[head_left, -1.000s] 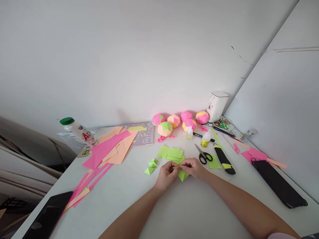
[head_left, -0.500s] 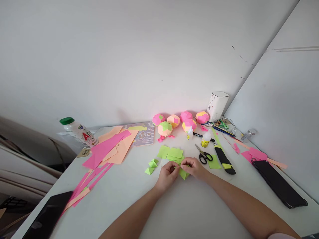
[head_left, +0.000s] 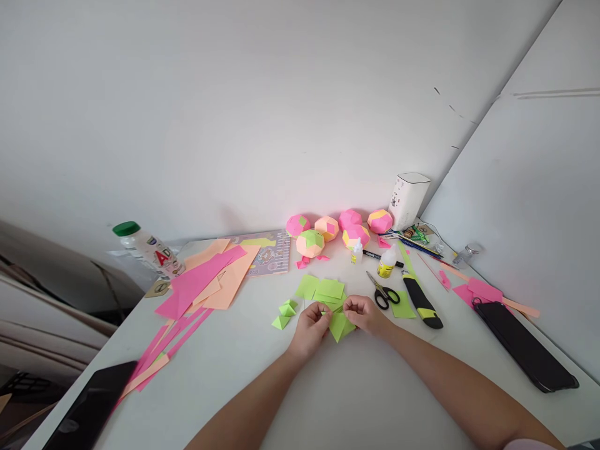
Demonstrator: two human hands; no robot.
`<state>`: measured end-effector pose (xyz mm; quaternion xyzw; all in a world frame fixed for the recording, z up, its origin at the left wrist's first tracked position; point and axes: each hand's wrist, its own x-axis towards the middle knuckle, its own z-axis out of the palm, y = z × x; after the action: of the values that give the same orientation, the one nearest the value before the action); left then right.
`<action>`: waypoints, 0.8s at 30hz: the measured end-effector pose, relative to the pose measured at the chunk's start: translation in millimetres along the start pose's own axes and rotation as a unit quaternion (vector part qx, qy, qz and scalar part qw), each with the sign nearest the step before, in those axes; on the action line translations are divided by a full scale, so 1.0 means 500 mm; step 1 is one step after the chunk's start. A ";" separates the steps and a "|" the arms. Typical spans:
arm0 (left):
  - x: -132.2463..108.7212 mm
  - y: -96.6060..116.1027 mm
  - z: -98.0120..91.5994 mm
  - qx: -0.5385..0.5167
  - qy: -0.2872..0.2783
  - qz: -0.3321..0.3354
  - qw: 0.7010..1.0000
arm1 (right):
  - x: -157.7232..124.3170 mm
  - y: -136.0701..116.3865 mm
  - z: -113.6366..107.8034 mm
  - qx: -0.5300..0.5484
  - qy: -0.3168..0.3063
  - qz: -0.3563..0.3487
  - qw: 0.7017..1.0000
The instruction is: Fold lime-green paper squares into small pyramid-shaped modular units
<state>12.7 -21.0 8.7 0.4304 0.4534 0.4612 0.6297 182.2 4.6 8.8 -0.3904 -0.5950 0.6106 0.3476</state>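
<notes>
Between my hands is a folded piece of green paper (head_left: 339, 326), its pointed end facing me. My left hand (head_left: 311, 328) pinches its left edge, and my right hand (head_left: 365, 315) pinches its upper right side. Just beyond my fingers lie flat green paper squares (head_left: 323, 289), partly overlapping. Small folded green paper pieces (head_left: 285, 312) stand left of my left hand. Scissors (head_left: 384, 292) with black handles rest to the right of my right hand, beside another green square (head_left: 404, 305).
Paper balls (head_left: 311, 242) in pink, peach, yellow and green line the wall. Glue bottles (head_left: 387, 262), a box cutter (head_left: 422, 301) and a phone (head_left: 525, 345) are on the right. Pink and peach sheets (head_left: 201, 275), a white bottle (head_left: 150, 250) and a black device (head_left: 91, 406) occupy the left.
My hands have moved slightly apart, the left one a little to the left. More of the folded green paper now shows between them, turned with its point toward me.
</notes>
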 end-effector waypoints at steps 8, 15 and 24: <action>0.007 -0.006 -0.007 -0.054 0.007 0.020 0.998 | 0.000 -0.006 -0.002 0.067 0.004 -0.013 0.998; 0.003 0.005 0.006 -0.061 0.024 0.045 0.997 | 0.004 0.002 0.000 0.039 0.008 -0.014 0.999; 0.004 0.008 0.004 -0.073 0.065 0.047 0.994 | 0.007 0.012 -0.002 0.010 0.010 -0.019 1.000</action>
<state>14.5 -18.4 12.6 0.3727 0.4379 0.5491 0.6065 181.6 7.9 2.8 -0.3813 -0.5928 0.6060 0.3687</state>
